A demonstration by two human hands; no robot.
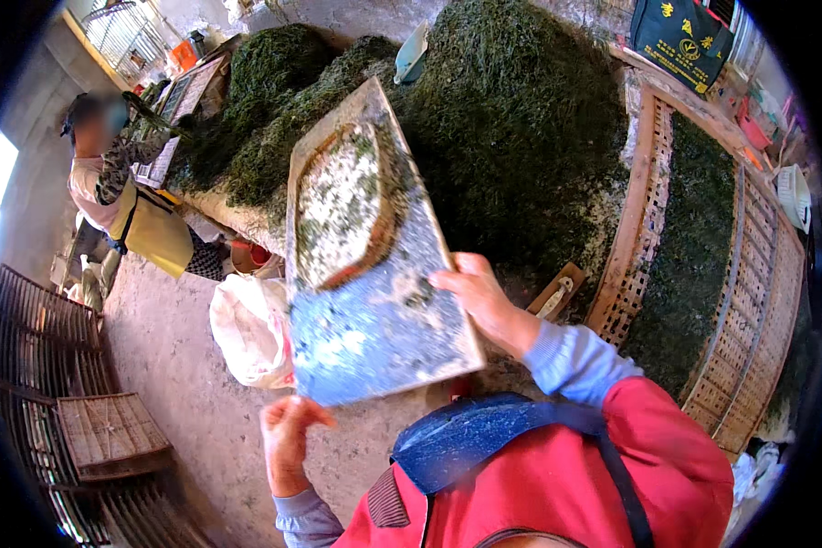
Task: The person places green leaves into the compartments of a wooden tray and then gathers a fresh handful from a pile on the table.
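A rectangular wooden-edged board [361, 338] tilts in front of me, its lower half blue-grey and speckled. A curved brown rim on its upper half encloses pale, flaky bits [338, 205] mixed with green scraps. My right hand [489, 301] grips the board's right edge, fingers over the surface. Just below its lower left corner is my left hand [288, 434], fingers bent and pressed together; whether they touch the board or pinch something small is unclear. A white plastic sack [251, 333] stands beside the board's left edge.
Behind the board rise large heaps of dark green plant matter [521, 110], with a pale blue scoop [412, 55] on them. Woven bamboo racks [749, 301] lie at right. Another person [137, 192] works at far left. Slatted racks [41, 347] line the left wall.
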